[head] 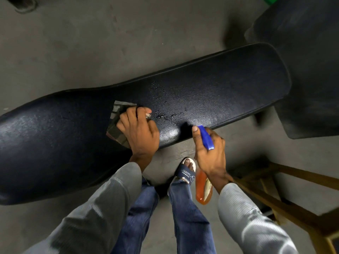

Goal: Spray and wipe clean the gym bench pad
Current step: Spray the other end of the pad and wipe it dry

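Observation:
A long black textured bench pad (220, 85) runs across the view from lower left to upper right. Wet spray droplets (165, 110) glisten near its middle. My left hand (139, 131) presses a grey checked cloth (117, 121) flat on the pad, just left of the droplets. My right hand (209, 153) grips a spray bottle (202, 187) with a blue trigger head and orange liquid. Its nozzle sits at the pad's near edge, pointing toward the wet patch.
Grey concrete floor (91, 43) surrounds the bench. Another dark pad (308, 61) stands at the upper right, close to the bench's far end. A wooden frame (293, 198) sits at the lower right. My sandalled foot (186, 171) is just below the pad.

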The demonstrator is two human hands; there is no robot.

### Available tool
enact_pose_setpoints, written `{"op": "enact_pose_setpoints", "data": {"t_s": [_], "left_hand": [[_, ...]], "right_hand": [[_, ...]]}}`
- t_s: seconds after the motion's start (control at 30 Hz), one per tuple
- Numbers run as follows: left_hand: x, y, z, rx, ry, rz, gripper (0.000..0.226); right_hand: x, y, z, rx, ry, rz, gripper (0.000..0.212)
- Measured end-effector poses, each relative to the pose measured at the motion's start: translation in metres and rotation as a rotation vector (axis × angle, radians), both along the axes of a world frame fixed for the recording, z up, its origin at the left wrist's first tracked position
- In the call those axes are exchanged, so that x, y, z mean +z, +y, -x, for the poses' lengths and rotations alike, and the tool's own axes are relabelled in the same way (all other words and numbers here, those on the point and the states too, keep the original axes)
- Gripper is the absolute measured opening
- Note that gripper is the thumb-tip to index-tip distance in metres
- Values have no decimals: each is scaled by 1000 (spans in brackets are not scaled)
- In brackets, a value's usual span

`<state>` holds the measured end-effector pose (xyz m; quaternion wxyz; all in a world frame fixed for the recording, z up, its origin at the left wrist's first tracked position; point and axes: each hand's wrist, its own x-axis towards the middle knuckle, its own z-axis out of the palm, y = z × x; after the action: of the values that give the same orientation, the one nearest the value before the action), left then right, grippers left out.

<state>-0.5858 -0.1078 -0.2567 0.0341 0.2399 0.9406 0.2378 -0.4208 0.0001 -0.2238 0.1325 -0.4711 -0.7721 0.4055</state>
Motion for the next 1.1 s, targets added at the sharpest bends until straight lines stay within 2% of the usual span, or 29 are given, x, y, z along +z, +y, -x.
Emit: {"op": "enact_pose_setpoints", "data": {"t_s": [0.33, 0.6, 0.83, 0.9, 1.0, 1.1], "left_hand": [[-4, 10, -22, -31, 34, 2, 31], [-9, 21, -17, 146, -26, -20, 31], [-9, 23, -22, 139, 36, 114, 25], [-4, 27, -29, 89, 79, 111, 26], [5, 39, -50, -128, 125, 21, 32], [7, 51, -73, -322, 94, -9, 40]], "right_hand": [[5, 29, 17, -9, 34, -9, 49], [8, 54, -3, -84, 29, -64, 48], [3, 53, -25, -136, 12, -72, 46], [-2, 45, -31, -121, -13, -41, 49], [-7, 36, -36, -111, -29, -31, 52], [-7, 34, -39, -157, -33, -44, 48]]}}
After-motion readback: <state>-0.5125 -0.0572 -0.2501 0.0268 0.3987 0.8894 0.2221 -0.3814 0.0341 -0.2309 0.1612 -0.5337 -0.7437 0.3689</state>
